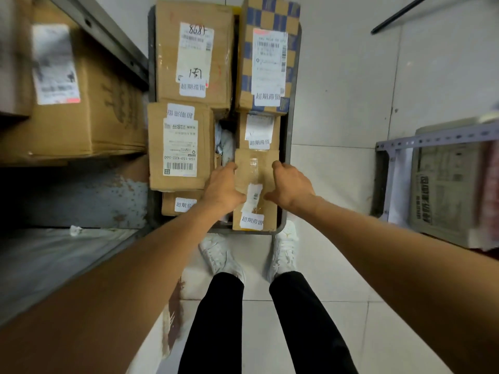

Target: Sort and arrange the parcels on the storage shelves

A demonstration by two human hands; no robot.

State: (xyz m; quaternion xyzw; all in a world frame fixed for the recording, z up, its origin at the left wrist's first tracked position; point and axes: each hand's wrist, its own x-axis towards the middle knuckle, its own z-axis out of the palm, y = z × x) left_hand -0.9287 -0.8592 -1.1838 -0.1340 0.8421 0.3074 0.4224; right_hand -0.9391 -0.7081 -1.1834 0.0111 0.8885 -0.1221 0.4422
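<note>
A narrow brown parcel (255, 168) with clear tape and white stickers lies at the near right corner of a grey cart (286, 157) full of cardboard parcels. My left hand (222, 188) grips its left side and my right hand (290, 186) grips its right side, fingers curled over the edges. Beside it lie a labelled brown box (179, 147), a smaller box (259, 130) behind, a tall box (194, 55) marked 8685 and a blue-checked box (270, 55) at the far end.
A metal shelf on the left holds a large carton (81, 103), with a bare lower shelf board (54, 260) below. A grey rack (432, 141) on the right holds a printed parcel (445, 190). My feet stand on white floor tiles behind the cart.
</note>
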